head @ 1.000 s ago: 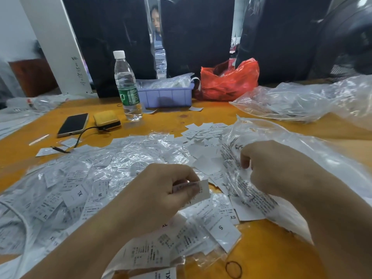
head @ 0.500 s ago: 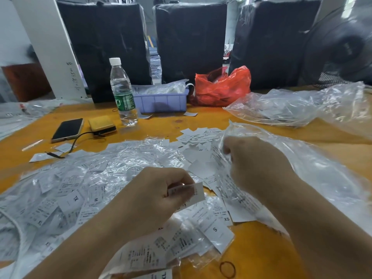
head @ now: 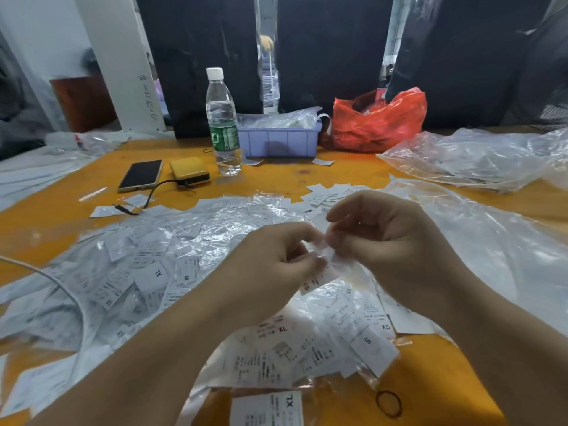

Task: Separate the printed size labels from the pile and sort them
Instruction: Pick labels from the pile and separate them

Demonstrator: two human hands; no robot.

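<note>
A pile of white printed size labels (head: pixel 147 278), many in clear sleeves, covers the orange table (head: pixel 61 207) in front of me; letters XL, M, S and XS show on some. My left hand (head: pixel 273 265) and my right hand (head: pixel 381 238) meet above the middle of the pile. Both pinch one small bunch of labels (head: pixel 319 272) between fingertips, its lower end hanging below the left thumb. A small group of loose labels (head: pixel 325 195) lies just beyond the hands.
A water bottle (head: pixel 222 124), purple bin (head: pixel 279 142) and red plastic bag (head: pixel 378 121) stand at the back. A phone (head: pixel 141 175) and yellow power bank (head: pixel 190 171) lie back left. Clear plastic bags (head: pixel 479 155) spread on the right. A rubber band (head: pixel 388 403) lies near the front edge.
My right hand left the clear bag on the right and moved left to meet my left hand, which rose a little with its labels. Both now pinch the same bunch.
</note>
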